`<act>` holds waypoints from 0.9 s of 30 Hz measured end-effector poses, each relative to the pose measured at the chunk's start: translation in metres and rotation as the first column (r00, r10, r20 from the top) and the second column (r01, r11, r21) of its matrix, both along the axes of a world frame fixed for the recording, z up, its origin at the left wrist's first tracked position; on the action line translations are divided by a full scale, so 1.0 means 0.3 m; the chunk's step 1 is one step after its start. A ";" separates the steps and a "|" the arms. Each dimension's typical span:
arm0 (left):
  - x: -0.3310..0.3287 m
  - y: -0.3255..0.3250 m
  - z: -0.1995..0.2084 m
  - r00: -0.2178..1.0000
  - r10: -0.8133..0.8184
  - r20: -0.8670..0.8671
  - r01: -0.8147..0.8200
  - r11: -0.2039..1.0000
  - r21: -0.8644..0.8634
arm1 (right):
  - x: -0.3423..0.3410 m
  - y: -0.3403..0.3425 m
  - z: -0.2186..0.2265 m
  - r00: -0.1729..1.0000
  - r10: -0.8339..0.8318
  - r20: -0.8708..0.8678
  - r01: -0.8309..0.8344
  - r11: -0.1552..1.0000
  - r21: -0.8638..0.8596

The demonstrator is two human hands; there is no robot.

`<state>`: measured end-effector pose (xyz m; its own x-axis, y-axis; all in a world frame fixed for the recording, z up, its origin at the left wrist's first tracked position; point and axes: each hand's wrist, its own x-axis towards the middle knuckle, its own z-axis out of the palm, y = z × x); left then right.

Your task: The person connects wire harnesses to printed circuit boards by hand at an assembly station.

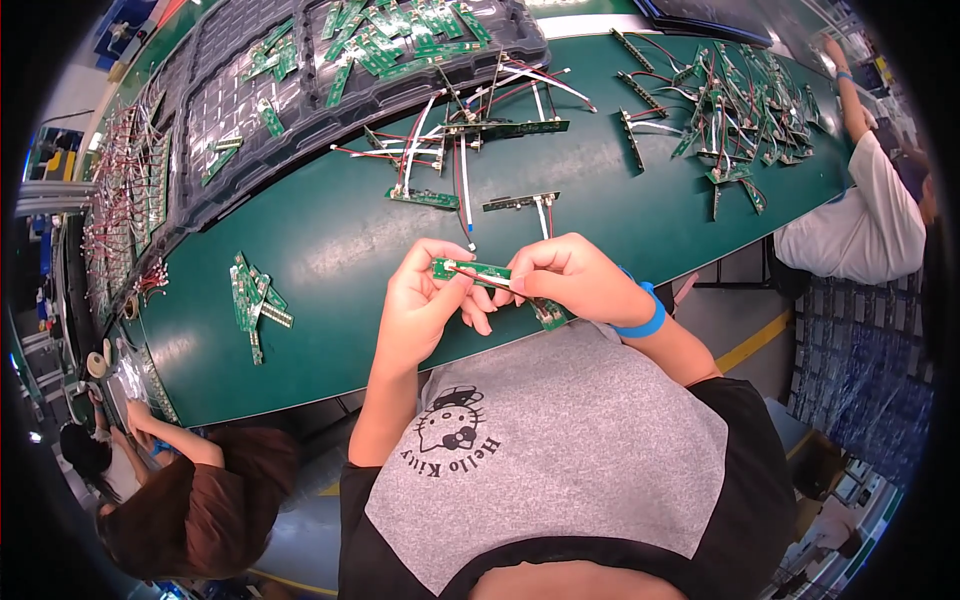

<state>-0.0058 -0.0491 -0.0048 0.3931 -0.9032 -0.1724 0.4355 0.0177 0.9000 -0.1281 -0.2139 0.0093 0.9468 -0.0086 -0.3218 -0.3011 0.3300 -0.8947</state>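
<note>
Holding 1 wired circuit board (488, 272) over a green table (330, 310)

Grip: left hand (422, 295), thumb and fingers clamping the board's left end; right hand (570, 280), thumb and forefinger pinching farther along it, a blue wristband (642, 310) circling that wrist. The board is hanging above the table, close to its near edge.

Surface: smooth, green, softly reflecting light. 1 black compartmented tray (222, 92) is standing along the far side, bearing loose boards (375, 50). 1 small heap of boards (245, 295) is lying at left, several wired boards (530, 201) beyond the hands, 1 larger tangle of wired boards (728, 175) at right.

Room: 1 white-sleeved person (860, 225) is extending an arm at right; 1 brown-clad person (215, 500) is sitting lower left; 1 yellow stripe (755, 342) is crossing the floor (728, 318).
</note>
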 end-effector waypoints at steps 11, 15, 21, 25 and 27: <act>0.003 0.011 -0.002 0.996 0.008 -0.090 -0.014 0.998 -0.068 | 0.007 0.004 0.006 1.000 0.001 -0.008 -0.001 1.000 -0.021; 0.005 0.014 -0.001 0.996 -0.007 -0.091 0.000 0.998 -0.070 | 0.008 0.004 0.000 1.000 0.002 -0.003 -0.002 1.000 -0.022; 0.004 0.013 -0.001 0.995 -0.002 -0.095 -0.004 0.998 -0.068 | 0.007 0.008 -0.006 1.000 -0.005 -0.002 0.005 1.000 -0.017; 0.004 0.012 0.002 0.998 0.002 -0.059 -0.004 1.000 -0.030 | 0.007 0.011 -0.020 0.996 -0.028 0.087 0.032 0.998 -0.048; 0.004 0.011 -0.001 0.998 0.004 -0.058 -0.006 0.999 -0.037 | 0.008 0.012 -0.021 0.996 -0.030 0.087 0.034 0.999 -0.042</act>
<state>-0.0047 -0.0457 -0.0050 0.3880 -0.9074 -0.1615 0.4864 0.0528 0.8721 -0.1257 -0.2105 0.0030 0.9699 -0.0514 -0.2380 -0.2126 0.2982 -0.9305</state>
